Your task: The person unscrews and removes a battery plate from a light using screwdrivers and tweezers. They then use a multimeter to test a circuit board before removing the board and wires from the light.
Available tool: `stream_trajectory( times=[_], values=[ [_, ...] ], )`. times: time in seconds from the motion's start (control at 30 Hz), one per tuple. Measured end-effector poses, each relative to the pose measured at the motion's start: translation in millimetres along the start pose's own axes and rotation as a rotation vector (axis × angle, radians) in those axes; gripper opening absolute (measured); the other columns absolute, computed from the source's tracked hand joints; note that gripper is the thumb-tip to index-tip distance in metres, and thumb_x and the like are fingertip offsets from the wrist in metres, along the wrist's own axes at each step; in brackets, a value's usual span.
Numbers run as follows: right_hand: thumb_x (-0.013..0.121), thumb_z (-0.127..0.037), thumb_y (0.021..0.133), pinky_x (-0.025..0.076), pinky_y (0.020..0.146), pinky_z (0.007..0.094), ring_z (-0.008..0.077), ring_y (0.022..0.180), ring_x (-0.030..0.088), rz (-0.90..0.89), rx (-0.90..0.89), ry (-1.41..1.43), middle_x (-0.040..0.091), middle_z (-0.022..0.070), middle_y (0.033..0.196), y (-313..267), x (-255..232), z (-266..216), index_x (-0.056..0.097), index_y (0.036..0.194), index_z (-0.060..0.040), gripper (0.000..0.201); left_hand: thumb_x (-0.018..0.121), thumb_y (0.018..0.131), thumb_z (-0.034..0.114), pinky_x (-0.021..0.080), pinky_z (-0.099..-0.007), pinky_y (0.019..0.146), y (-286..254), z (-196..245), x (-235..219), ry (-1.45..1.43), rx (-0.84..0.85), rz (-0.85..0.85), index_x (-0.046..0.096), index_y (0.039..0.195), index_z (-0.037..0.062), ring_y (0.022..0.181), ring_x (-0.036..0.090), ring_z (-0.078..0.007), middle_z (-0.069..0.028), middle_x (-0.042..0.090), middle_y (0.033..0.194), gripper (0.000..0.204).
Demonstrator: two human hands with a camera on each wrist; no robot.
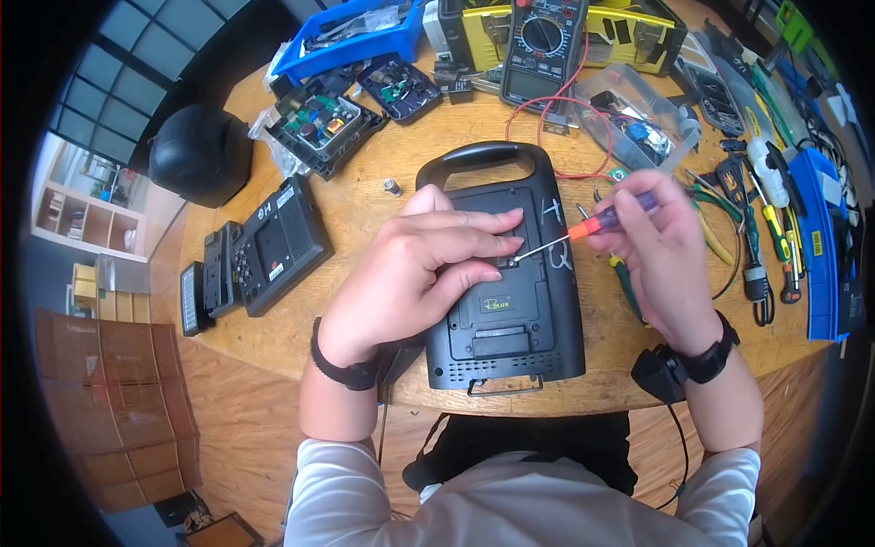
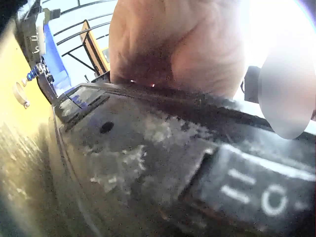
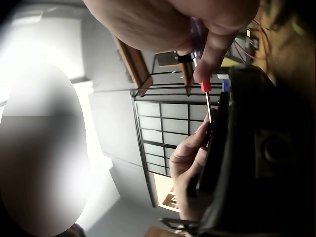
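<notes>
Two hands meet over the black Rolux-labelled case (image 1: 538,310) lying on the wooden table (image 1: 365,205), the right hand (image 1: 665,251) grasping a screwdriver (image 1: 588,226) (purple handle, orange collar, tip at the case's panel), the left hand (image 1: 424,264) laid across it with fingers extended, a multimeter (image 1: 542,46) beyond, a shelf unit (image 1: 87,217) across the room.
</notes>
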State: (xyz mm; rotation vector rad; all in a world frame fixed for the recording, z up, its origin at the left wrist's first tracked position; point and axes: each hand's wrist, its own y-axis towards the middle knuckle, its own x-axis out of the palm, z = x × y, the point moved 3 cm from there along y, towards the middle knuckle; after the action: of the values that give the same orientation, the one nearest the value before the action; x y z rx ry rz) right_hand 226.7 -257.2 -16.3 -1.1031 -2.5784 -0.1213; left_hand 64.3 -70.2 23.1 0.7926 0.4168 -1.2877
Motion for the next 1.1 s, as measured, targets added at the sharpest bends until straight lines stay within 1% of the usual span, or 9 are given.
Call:
stream_trajectory(
  times=[0.03,0.1,0.2,0.3,0.43,0.67,0.73,0.83,1.1],
  values=[
    [0.061,-0.004,0.103,0.063,0.078,0.0272,0.0147,0.088,0.07,0.0,0.002,0.001,0.067,0.0091,0.1,0.5,2.7,-4.4,0.057,0.115,0.0009,0.013,0.08,0.079,0.005,0.042,-0.0334,0.085,0.3,-0.6,-0.8,0.0,-0.002,-0.001,0.079,0.109,0.001,0.086,0.059,-0.0213,-0.0124,0.076,0.123,0.03],
    [0.06,-0.01,0.105,0.061,0.077,0.0258,0.0137,0.088,0.069,-0.073,-0.449,-0.169,0.067,0.0111,0.102,-6.1,13.9,-33.0,0.052,0.125,-0.0029,0.023,0.079,0.081,0.006,0.04,-0.0341,0.087,0.5,0.0,-0.8,0.023,0.037,-0.01,0.079,0.111,0.0016,0.09,0.061,-0.0215,-0.013,0.075,0.125,0.03],
    [0.062,-0.006,0.103,0.058,0.078,0.0258,0.0131,0.087,0.067,-0.215,-0.61,-0.409,0.066,0.0098,0.099,-4.2,25.8,-54.3,0.051,0.127,-0.0003,0.027,0.077,0.082,0.006,0.039,-0.0346,0.09,1.5,-1.9,-2.2,0.007,0.043,-0.042,0.079,0.112,0.0022,0.094,0.063,-0.0226,-0.0137,0.073,0.128,0.03],
    [0.061,-0.001,0.101,0.058,0.079,0.0258,0.0132,0.087,0.066,-0.276,-0.618,-0.587,0.065,0.0091,0.099,-5.5,44.1,-65.2,0.051,0.125,0.001,0.027,0.076,0.084,0.006,0.039,-0.0343,0.09,1.5,-7.0,-1.5,0.0,0.072,-0.056,0.079,0.113,0.0024,0.097,0.064,-0.0236,-0.0138,0.073,0.128,0.029],
    [0.061,0.006,0.098,0.057,0.079,0.0245,0.0118,0.087,0.066,-0.314,-0.634,-0.664,0.063,0.0085,0.1,-1.0,49.9,-60.2,0.054,0.122,0.0019,0.026,0.076,0.083,0.002,0.04,-0.0354,0.092,0.7,-4.1,-2.2,-0.015,0.041,-0.048,0.079,0.113,0.0023,0.099,0.063,-0.0233,-0.0122,0.074,0.124,0.03],
    [0.061,0.007,0.097,0.057,0.079,0.0234,0.011,0.089,0.066,-0.355,-0.633,-0.509,0.062,0.0076,0.1,3.1,56.6,-57.3,0.055,0.12,0.0021,0.024,0.076,0.083,0.001,0.044,-0.0349,0.089,0.9,-4.9,-2.9,-0.002,0.036,-0.058,0.079,0.112,0.0022,0.098,0.061,-0.0239,-0.0121,0.074,0.123,0.03],
    [0.061,0.007,0.097,0.057,0.079,0.0231,0.0107,0.09,0.066,-0.367,-0.621,-0.451,0.061,0.0073,0.099,4.6,57.8,-56.3,0.056,0.12,0.0022,0.024,0.075,0.084,0.005,0.047,-0.0354,0.089,0.6,-5.5,-3.0,0.009,0.06,-0.046,0.079,0.113,0.0043,0.094,0.056,-0.0257,-0.0083,0.073,0.129,0.029],
    [0.063,0.01,0.094,0.057,0.079,0.0244,0.0138,0.092,0.067,-0.376,-0.635,-0.533,0.064,0.0098,0.104,11.4,54.1,-51.2,0.06,0.117,0.0033,0.024,0.075,0.084,0.004,0.046,-0.0354,0.089,1.1,-7.0,-2.1,0.001,0.08,-0.046,0.078,0.113,0.0032,0.093,0.056,-0.026,-0.0096,0.073,0.128,0.029],
    [0.064,0.01,0.093,0.057,0.079,0.0251,0.0145,0.091,0.066,-0.379,-0.598,-0.498,0.064,0.0102,0.104,8.3,37.0,-42.2,0.06,0.115,0.0034,0.023,0.074,0.084,0.003,0.044,-0.0348,0.088,1.2,-8.5,-0.7,-0.026,0.083,-0.037,0.078,0.113,0.0017,0.095,0.061,-0.0248,-0.0116,0.073,0.127,0.029]
  ],
)
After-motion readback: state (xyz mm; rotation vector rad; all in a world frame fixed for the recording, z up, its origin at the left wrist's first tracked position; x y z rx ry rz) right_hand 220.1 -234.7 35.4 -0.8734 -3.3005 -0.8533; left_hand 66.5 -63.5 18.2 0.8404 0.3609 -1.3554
